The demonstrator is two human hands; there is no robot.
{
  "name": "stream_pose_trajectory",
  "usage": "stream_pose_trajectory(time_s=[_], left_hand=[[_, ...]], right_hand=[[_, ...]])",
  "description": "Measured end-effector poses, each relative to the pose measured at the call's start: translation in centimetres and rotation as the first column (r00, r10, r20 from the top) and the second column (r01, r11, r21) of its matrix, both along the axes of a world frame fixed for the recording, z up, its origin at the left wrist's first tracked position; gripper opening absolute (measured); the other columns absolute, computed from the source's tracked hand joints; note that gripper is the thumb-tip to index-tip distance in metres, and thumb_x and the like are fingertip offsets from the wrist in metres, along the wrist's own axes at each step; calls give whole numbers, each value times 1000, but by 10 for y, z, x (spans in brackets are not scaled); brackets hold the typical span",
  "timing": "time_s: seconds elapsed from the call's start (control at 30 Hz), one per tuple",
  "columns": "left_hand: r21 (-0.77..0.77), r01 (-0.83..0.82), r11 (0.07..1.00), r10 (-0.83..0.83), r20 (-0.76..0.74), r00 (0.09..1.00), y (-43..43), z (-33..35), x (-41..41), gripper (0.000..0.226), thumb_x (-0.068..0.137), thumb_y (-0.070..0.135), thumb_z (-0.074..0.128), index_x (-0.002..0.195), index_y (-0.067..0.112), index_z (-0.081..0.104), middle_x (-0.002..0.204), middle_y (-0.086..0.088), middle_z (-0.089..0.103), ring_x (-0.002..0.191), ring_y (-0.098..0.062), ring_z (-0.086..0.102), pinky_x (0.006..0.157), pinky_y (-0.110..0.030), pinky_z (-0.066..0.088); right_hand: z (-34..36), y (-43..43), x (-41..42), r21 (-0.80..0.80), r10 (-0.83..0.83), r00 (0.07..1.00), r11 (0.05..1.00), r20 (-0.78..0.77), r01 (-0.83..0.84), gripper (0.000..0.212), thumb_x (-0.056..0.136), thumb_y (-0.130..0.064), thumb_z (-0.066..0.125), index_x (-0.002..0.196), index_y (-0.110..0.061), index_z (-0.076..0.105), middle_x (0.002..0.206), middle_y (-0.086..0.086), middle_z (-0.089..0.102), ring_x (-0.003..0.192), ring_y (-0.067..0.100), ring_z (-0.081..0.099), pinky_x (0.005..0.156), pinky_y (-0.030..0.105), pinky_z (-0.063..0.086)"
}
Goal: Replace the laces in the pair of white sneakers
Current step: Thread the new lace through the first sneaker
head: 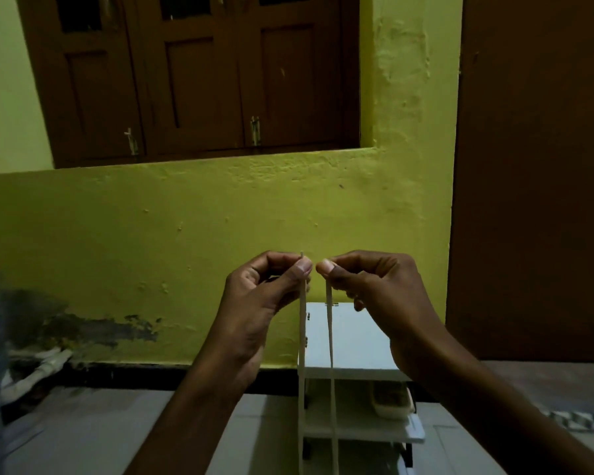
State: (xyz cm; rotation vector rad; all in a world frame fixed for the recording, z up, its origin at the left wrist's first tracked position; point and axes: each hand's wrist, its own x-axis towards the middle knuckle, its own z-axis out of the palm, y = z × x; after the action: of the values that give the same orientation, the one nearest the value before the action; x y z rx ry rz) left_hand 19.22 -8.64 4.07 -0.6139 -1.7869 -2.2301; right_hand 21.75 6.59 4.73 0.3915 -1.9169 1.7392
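Left hand, right hand each pinch lace end (strands hang down).

1. No text, label, brand, number or sign can be read anywhere in view.
2. The white lace is plain, with no print on it.
3. The white shelf unit has bare surfaces, with no marking legible.
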Motion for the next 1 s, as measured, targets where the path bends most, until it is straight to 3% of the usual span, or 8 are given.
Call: stream_pose_trajectory(time_s=[0.1, 0.2, 0.33, 0.53, 0.67, 0.83, 0.9, 1.0], left_hand=[[-78, 60, 995, -55, 65, 996, -1, -34, 0, 15, 85, 14, 69, 95, 5, 65, 87, -9, 70, 77, -20, 69, 70, -29, 57], [-345, 22, 938, 9, 86, 996, -5, -86, -4, 6, 86, 14, 71, 89, 10, 68, 74, 0, 69, 64, -11, 63, 55, -21, 48], [-696, -71, 715, 140, 42, 989, -13, -176, 0, 7, 81, 17, 77, 77, 22, 74, 67, 12, 69, 59, 5, 59, 56, -10, 43], [-915, 71, 397, 175, 152, 973, -23, -296, 18, 6, 84, 15, 73, 85, 19, 78, 86, 7, 74, 80, -2, 64, 72, -12, 44], [-907, 232, 350, 154, 301, 941, -28, -348, 40, 9, 82, 11, 72, 84, 17, 78, 87, 3, 75, 85, -9, 67, 84, -22, 50], [-896, 223, 383, 192, 314, 930, -23, -375, 52, 13, 78, 5, 68, 74, 16, 75, 76, 6, 72, 74, -5, 63, 69, -17, 47], [-891, 217, 400, 195, 313, 929, -21, -378, 52, 13, 77, 3, 68, 75, 13, 76, 75, 7, 70, 71, -4, 62, 67, -13, 45], [-885, 194, 423, 209, 304, 929, -18, -385, 50, 10, 80, 4, 70, 78, 11, 77, 73, 11, 63, 67, 0, 56, 63, -2, 37]], right_hand=[[-35, 8, -1, 137, -37, 999, 990, 40, 31, 12, 84, -24, 72, 76, -16, 76, 65, 2, 71, 57, 8, 61, 54, 18, 44], [-88, 16, -6, 258, -96, 978, 965, 187, 45, 10, 85, -24, 71, 77, -20, 75, 68, -2, 73, 63, 10, 68, 62, 23, 55], [-187, 21, -6, 391, -144, 913, 920, 382, -18, 5, 85, -19, 72, 88, -20, 76, 75, -3, 75, 69, 6, 70, 74, 33, 60], [-313, 14, 18, 602, -228, 730, 740, 645, -300, 48, 85, -24, 69, 131, -20, 56, 117, 0, 68, 99, 14, 66, 89, 26, 50], [-368, 3, 62, 608, -268, 650, 698, 711, -377, 38, 83, -42, 70, 109, -15, 65, 98, 3, 70, 90, 17, 66, 78, 29, 51], [-388, -14, 80, 637, -297, 698, 713, 652, -292, 46, 74, -57, 65, 71, -11, 62, 70, 3, 65, 68, 14, 61, 68, 36, 49], [-386, -18, 77, 635, -321, 714, 740, 622, -221, 54, 71, -65, 64, 69, -12, 62, 67, 1, 64, 65, 13, 60, 66, 34, 49], [-382, -24, 75, 656, -330, 717, 718, 614, -232, 38, 73, -50, 69, 82, -12, 67, 79, 2, 67, 74, 17, 62, 71, 32, 49]])
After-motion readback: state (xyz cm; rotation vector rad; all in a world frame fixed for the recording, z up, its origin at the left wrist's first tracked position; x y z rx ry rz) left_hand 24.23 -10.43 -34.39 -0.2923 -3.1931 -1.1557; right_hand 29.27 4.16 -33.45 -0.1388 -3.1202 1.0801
